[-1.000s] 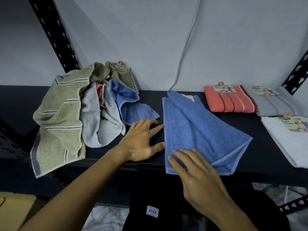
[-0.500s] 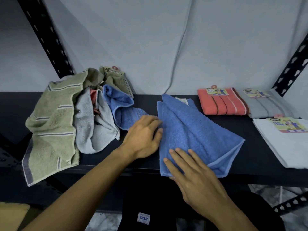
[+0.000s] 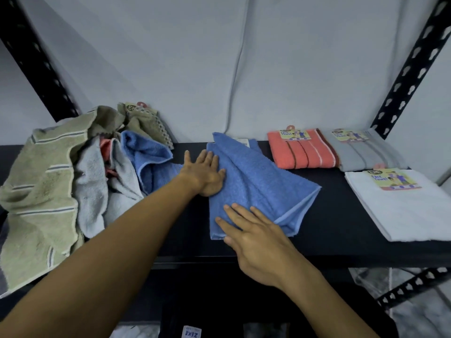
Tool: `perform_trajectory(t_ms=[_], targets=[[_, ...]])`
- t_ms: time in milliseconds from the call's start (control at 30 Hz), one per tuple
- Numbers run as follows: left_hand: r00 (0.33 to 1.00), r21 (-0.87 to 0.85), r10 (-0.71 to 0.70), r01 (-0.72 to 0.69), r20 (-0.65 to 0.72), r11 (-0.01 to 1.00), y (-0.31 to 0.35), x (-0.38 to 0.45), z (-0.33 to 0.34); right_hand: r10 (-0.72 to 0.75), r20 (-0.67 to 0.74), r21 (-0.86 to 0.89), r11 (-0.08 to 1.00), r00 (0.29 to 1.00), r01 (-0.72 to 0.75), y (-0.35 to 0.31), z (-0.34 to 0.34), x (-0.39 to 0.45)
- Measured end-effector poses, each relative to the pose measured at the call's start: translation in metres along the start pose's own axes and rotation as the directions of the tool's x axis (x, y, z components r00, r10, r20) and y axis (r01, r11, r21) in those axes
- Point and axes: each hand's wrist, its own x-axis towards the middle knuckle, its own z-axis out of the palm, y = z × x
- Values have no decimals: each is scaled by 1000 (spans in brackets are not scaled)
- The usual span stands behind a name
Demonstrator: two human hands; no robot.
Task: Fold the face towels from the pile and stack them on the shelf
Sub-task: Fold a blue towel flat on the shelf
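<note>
A blue face towel [image 3: 258,181] lies partly folded in the middle of the black shelf [image 3: 329,230], its layers fanned out to the right. My left hand [image 3: 206,172] lies flat with fingers spread at the towel's left edge, thumb on the cloth. My right hand [image 3: 253,235] presses flat on the towel's near left corner. To the left is the pile [image 3: 73,172] of loose towels: olive striped, grey, pink and another blue one. Neither hand grips anything.
Folded towels with labels sit at the right: a coral one [image 3: 302,150], a grey one [image 3: 366,150] and a white one [image 3: 402,206]. Black perforated uprights [image 3: 410,67] frame the shelf. A grey wall stands behind. The olive towel hangs over the shelf's front edge.
My left hand has slid forward along the blue towel's left edge, away from me. My right hand has stayed on the near corner. The head camera has shifted right.
</note>
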Motion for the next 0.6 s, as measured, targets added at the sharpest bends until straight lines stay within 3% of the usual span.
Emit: perform_trajectory(t_ms=[167, 300, 600], targets=[[999, -37, 37, -38, -22, 999, -11, 21, 3, 69, -4, 98, 993, 998, -68, -6, 6, -4], [998, -49, 40, -43, -50, 998, -14, 34, 5, 140, -11, -1, 990, 990, -140, -16, 16, -17], [994, -78, 49, -56, -99, 995, -17, 41, 8, 113, -111, -78, 989, 987, -122, -18, 27, -35]])
